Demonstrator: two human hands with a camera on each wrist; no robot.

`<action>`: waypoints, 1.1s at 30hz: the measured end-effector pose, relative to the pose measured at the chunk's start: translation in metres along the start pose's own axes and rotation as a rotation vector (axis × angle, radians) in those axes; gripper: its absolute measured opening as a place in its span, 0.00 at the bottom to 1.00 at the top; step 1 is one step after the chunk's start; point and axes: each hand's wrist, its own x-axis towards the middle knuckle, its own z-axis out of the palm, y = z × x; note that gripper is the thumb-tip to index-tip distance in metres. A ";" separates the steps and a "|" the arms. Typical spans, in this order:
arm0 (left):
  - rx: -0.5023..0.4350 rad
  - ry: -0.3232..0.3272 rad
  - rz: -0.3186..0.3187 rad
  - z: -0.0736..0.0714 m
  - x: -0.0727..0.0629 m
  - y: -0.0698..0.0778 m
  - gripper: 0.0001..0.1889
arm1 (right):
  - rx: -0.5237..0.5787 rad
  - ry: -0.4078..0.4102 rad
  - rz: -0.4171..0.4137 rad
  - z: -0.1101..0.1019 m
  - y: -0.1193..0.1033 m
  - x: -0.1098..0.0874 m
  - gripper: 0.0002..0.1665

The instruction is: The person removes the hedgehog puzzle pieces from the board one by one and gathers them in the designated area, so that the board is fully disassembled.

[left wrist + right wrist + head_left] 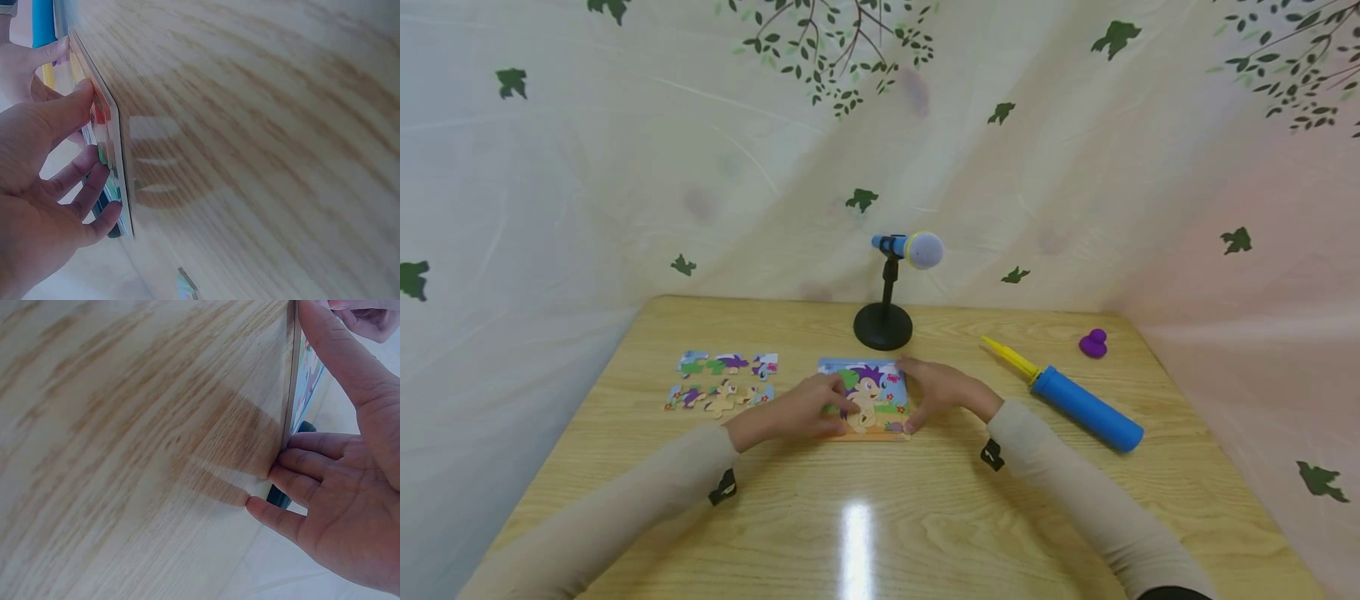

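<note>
A jigsaw puzzle board [880, 437] with a cartoon picture of a purple-haired animal lies flat on the wooden table. My left hand [808, 407] reaches over its left part, thumb and fingertips resting on the picture. In the left wrist view the thumb [78, 103] presses near the front edge, the other fingers spread apart on the surface. At the right side my right hand [947, 390] spans the board's edge, thumb by the near corner and fingers by the far one. Those fingertips touch the table along the edge in the right wrist view. Loose jigsaw pieces [721, 398] lie to the left in two rows.
Behind the board stands a toy microphone [923, 250] on a black round-based stand [883, 327]. A blue hand pump [1086, 408] with a yellow nozzle lies to the right. A small purple object [1094, 343] sits near the back right corner. Leaf-printed cloth [760, 167] hangs around the table.
</note>
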 end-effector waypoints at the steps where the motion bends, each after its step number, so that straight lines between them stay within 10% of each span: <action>1: 0.002 0.003 0.003 0.000 0.000 0.000 0.17 | 0.000 0.000 0.001 0.000 0.000 0.000 0.67; 33: -0.051 0.043 -0.065 -0.006 -0.009 -0.001 0.25 | 0.008 0.011 -0.020 0.001 0.002 0.000 0.68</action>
